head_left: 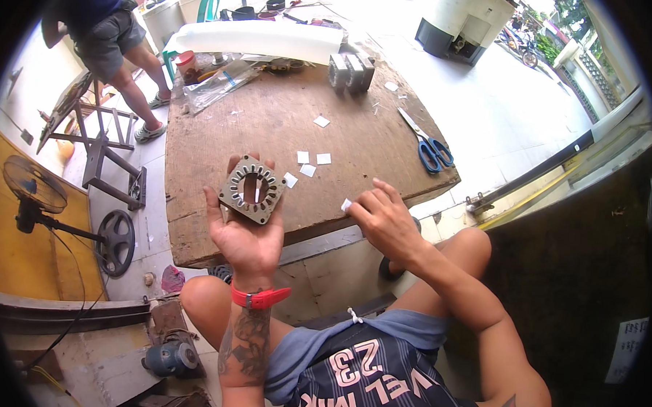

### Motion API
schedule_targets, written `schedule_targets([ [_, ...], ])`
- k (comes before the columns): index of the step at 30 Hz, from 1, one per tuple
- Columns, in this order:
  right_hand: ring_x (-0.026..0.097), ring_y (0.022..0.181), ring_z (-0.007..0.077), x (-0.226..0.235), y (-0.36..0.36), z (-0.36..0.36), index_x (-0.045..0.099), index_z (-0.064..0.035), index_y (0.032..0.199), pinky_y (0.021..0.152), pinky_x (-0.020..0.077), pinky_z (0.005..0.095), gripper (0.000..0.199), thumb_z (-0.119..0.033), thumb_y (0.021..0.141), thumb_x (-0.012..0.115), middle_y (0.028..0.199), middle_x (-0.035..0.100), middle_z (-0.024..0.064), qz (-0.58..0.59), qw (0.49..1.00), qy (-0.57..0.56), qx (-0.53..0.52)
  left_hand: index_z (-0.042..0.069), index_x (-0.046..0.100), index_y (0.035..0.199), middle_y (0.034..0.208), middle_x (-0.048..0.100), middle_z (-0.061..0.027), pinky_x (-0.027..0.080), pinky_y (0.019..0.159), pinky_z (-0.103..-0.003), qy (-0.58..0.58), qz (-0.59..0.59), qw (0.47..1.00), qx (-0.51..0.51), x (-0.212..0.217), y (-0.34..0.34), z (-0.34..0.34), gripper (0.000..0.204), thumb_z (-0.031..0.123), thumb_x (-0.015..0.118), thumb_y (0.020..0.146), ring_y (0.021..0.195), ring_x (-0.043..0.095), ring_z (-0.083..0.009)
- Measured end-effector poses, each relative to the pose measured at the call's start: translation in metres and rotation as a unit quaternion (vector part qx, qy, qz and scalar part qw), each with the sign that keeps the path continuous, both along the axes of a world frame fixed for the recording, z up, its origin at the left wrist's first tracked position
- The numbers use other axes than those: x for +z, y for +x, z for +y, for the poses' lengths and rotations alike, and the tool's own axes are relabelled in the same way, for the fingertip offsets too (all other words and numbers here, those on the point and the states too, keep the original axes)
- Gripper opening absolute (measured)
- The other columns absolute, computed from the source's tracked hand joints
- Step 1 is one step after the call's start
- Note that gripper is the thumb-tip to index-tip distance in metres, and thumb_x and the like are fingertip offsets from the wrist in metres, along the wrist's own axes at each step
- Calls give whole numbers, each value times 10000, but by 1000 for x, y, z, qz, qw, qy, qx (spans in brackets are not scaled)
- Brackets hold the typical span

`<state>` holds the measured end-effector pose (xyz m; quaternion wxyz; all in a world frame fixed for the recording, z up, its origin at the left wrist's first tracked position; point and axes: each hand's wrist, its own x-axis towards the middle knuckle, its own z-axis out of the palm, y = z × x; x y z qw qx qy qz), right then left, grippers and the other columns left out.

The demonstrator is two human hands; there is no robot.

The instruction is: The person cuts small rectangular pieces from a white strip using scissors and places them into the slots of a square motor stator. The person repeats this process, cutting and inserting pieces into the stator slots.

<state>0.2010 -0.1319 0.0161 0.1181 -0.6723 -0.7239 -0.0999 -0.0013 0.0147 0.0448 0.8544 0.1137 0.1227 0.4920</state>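
- Nearest: the left hand (pixel 248 236) is palm up over the near edge of the counter (pixel 271 128), with a red wristband (pixel 260 297) on that wrist. Its grip is wrapped round a squarish metal stator core (pixel 252 189), fingers cupping it from behind and below.
- The core sits above the counter's near left part, held off the wood. Its flat face and round slotted bore point up toward the camera, tilted a bit; no real long axis, it's about as wide as tall.
- The right hand (pixel 383 220) is just right of it, fingertips pinched shut on a small white paper slip (pixel 346 204) at the counter's edge.
- The counter is worn, scratched brown wood, standing on pale tile floor.
- Further out: more white paper squares (pixel 309 163) on the wood, blue-handled scissors (pixel 427 146) to the right.
- Far end: a stack of metal cores (pixel 351 71), a white sheet roll (pixel 257 39), clear plastic bags.
- Far left, another person stands by a metal stand; a floor fan (pixel 35 191) is near a yellow wall.
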Motion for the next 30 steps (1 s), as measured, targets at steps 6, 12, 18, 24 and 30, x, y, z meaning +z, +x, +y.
schedule_targets([
  [6, 692, 911, 328, 29, -13, 37, 689, -41, 1110, 786, 559, 411, 135, -88, 984, 702, 1014, 669, 128, 388, 910, 144, 30, 101, 457, 1570, 1596, 496, -131, 349, 1231, -641, 21, -21, 999, -39, -1, 6, -6, 668, 507, 468, 1040, 1481, 448, -366],
  [12, 695, 925, 331, 32, -33, 64, 679, -77, 1252, 795, 566, 413, 332, -64, 929, 756, 1042, 677, 140, 464, 861, 176, 114, 91, 427, 1588, 1593, 496, -148, 363, 1234, -537, 71, 15, 997, -4, -7, 11, -11, 706, 476, 464, 998, 1498, 439, -325],
  [18, 699, 980, 306, 23, -37, 65, 706, -76, 1184, 827, 588, 398, 367, -4, 835, 798, 1064, 694, 98, 296, 921, 228, 110, 84, 421, 1586, 1570, 514, -152, 391, 1208, -483, 97, 29, 995, 2, -12, 15, -17, 692, 458, 457, 1005, 1474, 462, -293],
  [24, 686, 967, 302, 20, -44, 69, 677, -86, 1134, 842, 573, 419, 333, -37, 824, 788, 1041, 675, 96, 242, 935, 235, 113, 61, 399, 1589, 1538, 533, -153, 408, 1199, -467, 115, 40, 992, 20, -8, 19, -21, 693, 439, 457, 1011, 1443, 487, -292],
  [30, 684, 1035, 319, 11, -45, 71, 677, -100, 1235, 898, 572, 426, 339, -72, 905, 751, 1126, 680, 112, 310, 920, 207, 120, 56, 419, 1571, 1518, 544, -166, 404, 1204, -471, 100, 9, 995, 24, -8, 15, -20, 677, 441, 463, 1015, 1420, 507, -299],
])
